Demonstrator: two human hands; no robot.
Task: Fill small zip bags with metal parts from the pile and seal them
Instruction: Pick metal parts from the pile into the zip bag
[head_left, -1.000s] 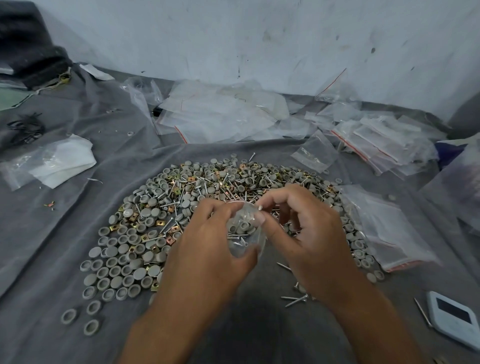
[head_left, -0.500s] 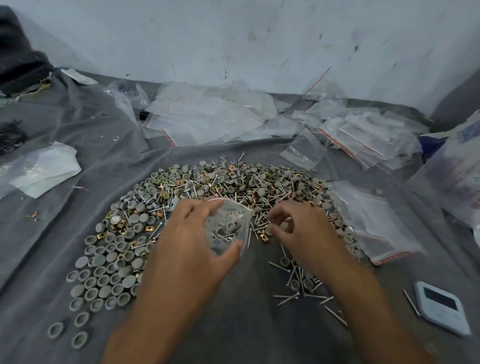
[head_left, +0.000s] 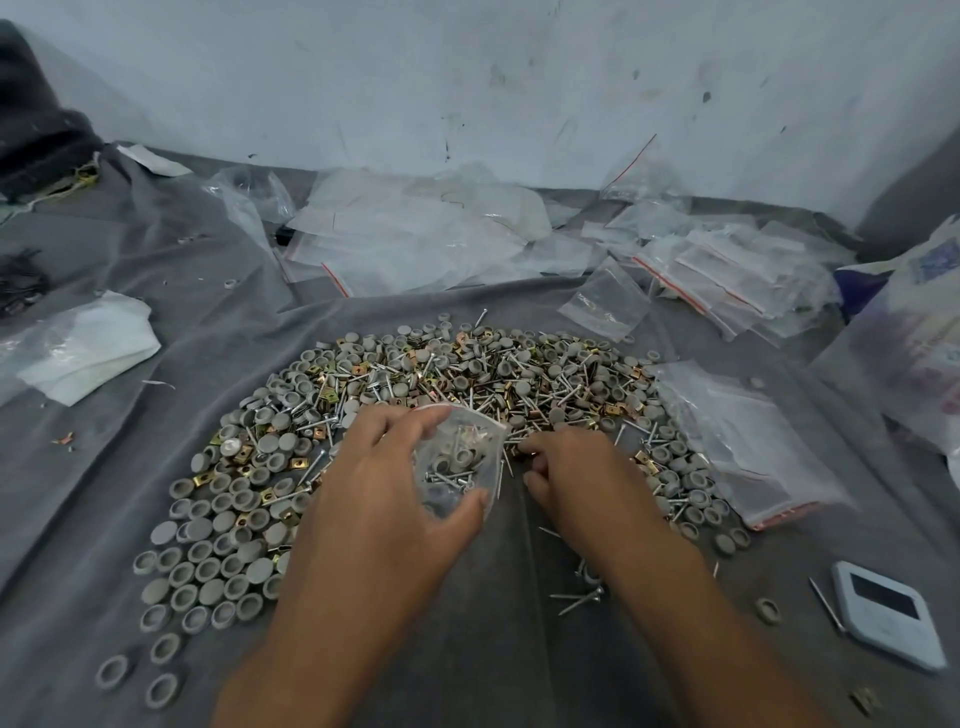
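A wrinkled grey cloth (head_left: 104, 467) covers the work surface in front of a scuffed pale wall, and on it lies the broad pile of grey round caps, brass-coloured square clips and silver screws (head_left: 467, 374), spread in an arc around the person's hands. Behind the pile sits a heap of empty clear zip bags with red seal strips (head_left: 415, 239), and a further stack of the same bags (head_left: 748, 441) lies just beside the pile's right edge. The left hand (head_left: 384, 499) grips a small clear zip bag (head_left: 457, 462), thumb below and fingers over the top, mouth facing the pile; the bag already holds several caps and screws and sits low, near the cloth. The right hand (head_left: 576, 467) rests on the pile beside the bag's mouth, fingers curled down among the parts; whether it has pinched one cannot be told. The step in hand appears to be filling. Advised: keep the mouth held open and tilted upward, bring each part fully inside before release, keep screw points clear of the film, and leave the seal strip free of parts.
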